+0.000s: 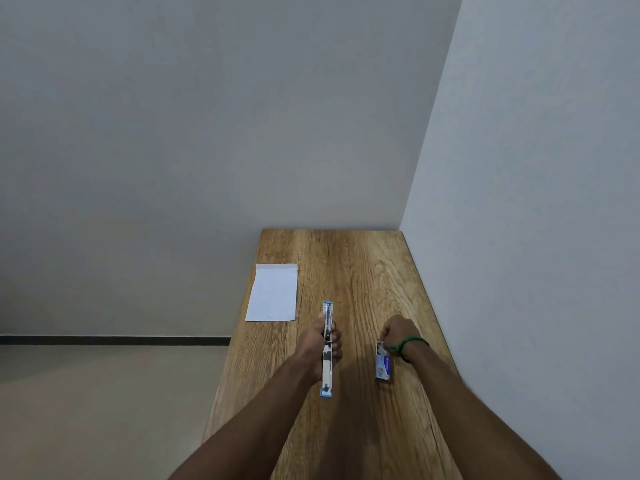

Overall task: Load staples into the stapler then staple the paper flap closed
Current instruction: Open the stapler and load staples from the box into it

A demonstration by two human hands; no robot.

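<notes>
A blue and silver stapler (327,367) lies swung fully open along the wooden table (363,271), its two halves in one line. My left hand (320,344) grips it at the hinge in the middle. My right hand (398,332), with a green band on the wrist, pinches the far end of a small blue staple box (383,367) lying to the right of the stapler. A white sheet of paper (273,293) with a folded flap at its far end rests at the table's left edge, apart from both hands.
The table is narrow and runs away from me into a corner, with a grey wall at the far end and a white wall (536,237) close along its right side. The floor (104,410) drops off to the left.
</notes>
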